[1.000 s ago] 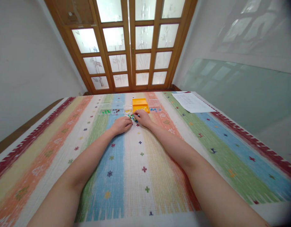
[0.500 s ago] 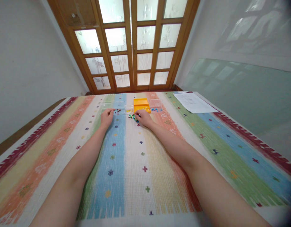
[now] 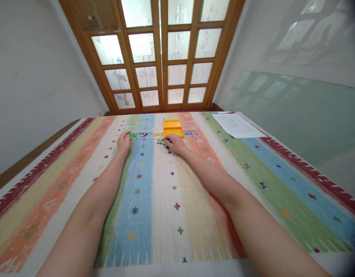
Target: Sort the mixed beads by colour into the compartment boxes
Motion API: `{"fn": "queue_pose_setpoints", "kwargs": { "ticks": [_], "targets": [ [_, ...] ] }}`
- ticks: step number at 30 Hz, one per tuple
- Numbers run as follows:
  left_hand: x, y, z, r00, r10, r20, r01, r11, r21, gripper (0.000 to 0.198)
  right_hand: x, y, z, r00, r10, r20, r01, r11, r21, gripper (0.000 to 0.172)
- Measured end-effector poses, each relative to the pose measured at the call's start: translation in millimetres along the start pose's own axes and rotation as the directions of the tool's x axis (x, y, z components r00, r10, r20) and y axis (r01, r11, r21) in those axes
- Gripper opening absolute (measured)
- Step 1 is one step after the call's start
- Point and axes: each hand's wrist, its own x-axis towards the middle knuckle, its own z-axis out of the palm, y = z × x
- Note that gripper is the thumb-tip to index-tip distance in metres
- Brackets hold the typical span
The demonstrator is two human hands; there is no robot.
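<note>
At the left end of the row of clear boxes is my left hand (image 3: 124, 142), its fingers loosely bent and slightly apart, with nothing visible in them. Just to its right, small green pieces (image 3: 133, 135) lie in a clear box. My right hand (image 3: 175, 143) rests on the cloth at a small pile of mixed coloured pieces (image 3: 162, 142), mostly green, blue and dark. Its thumb and fingertips are pinched together at the pile's right side; whatever is between them is too small to make out.
Clear boxes hold dark brown pieces (image 3: 144, 135), yellow pieces (image 3: 157, 135) and blue pieces (image 3: 190, 134). Between them, behind my right hand, stands an orange box (image 3: 172, 124) with pale pieces. A printed sheet (image 3: 236, 126) lies at the right on the striped tablecloth (image 3: 163, 215).
My left hand has moved left, away from beside the brown pieces, and its fingers have loosened. The green pieces it covered now show. My right hand stays at the pile.
</note>
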Motion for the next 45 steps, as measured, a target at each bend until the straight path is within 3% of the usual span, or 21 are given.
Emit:
{"fn": "queue_pose_setpoints", "kwargs": {
  "ticks": [2,5,7,10,13,16,18,27,35,45],
  "targets": [
    [-4.6,4.2,2.2,0.995,0.098,0.007,-0.098,0.993,0.070,0.046,0.0,0.0,0.3,1.000,0.002,0.002,-0.002,1.000,0.003,0.014],
    [-14.8,14.2,10.7,0.948,0.258,0.184,-0.281,0.953,0.110,0.035,0.2,-0.5,-0.1,1.000,-0.002,-0.001,0.002,1.000,0.008,0.015],
    [-23.8,22.5,18.1,0.866,0.354,0.354,-0.419,0.899,0.125,0.032,0.4,-0.8,-0.5,1.000,0.000,0.003,0.000,1.000,0.000,0.015],
    [-38.7,35.2,28.3,0.675,0.478,0.562,-0.629,0.770,0.101,0.032,0.7,-0.5,-0.6,1.000,0.005,0.013,-0.005,1.000,-0.008,0.015],
    [-51.2,45.3,34.9,0.529,0.541,0.654,-0.749,0.659,0.062,0.037,0.9,0.6,0.5,1.000,0.000,0.011,0.000,1.000,-0.009,0.015],
    [-57.7,50.7,37.7,0.436,0.547,0.715,-0.800,0.600,0.029,0.043,1.2,1.5,1.8,1.000,-0.007,0.007,0.007,1.000,-0.022,0.015],
    [-59.1,52.2,37.8,0.422,0.543,0.726,-0.807,0.589,0.029,0.044,1.4,1.8,2.3,1.000,-0.010,0.005,0.010,1.000,-0.029,0.014],
    [-59.9,56.6,35.0,0.460,0.536,0.708,-0.808,0.584,0.082,0.043,0.4,-0.7,0.6,1.000,-0.007,0.005,0.007,0.999,-0.034,0.014],
    [-57.9,58.4,34.4,0.409,0.533,0.741,-0.834,0.548,0.066,0.046,0.9,-1.4,-0.4,1.000,-0.003,0.019,0.004,1.000,-0.019,0.015],
    [-59.4,55.6,37.3,0.439,0.526,0.728,-0.802,0.595,0.054,0.045,-0.1,-0.3,-0.7,1.000,0.011,-0.002,-0.011,1.000,0.017,0.016]
  ]
}}
